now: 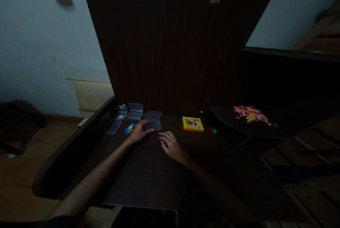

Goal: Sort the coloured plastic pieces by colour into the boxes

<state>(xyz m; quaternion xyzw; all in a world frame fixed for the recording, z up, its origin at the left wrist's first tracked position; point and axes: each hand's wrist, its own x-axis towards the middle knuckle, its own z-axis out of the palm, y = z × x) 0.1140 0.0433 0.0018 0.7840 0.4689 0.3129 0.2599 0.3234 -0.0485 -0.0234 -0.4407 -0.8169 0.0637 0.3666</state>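
Dim room, dark wooden counter (148, 178) set against a tall dark panel. On it, left hand (140, 130) palm down, fingers loose and closed on nothing, fingertips at the front edge of an open clear box (154, 121); contact too dark to tell. Just left of that hand, small blue pieces (130, 128). Right hand (171, 145) flat nearby, fingers slightly spread, holding nothing. Further left, three more clear boxes (135, 111). To the right, a yellow box (192, 123); well beyond, a pink and yellow pile (251, 114).
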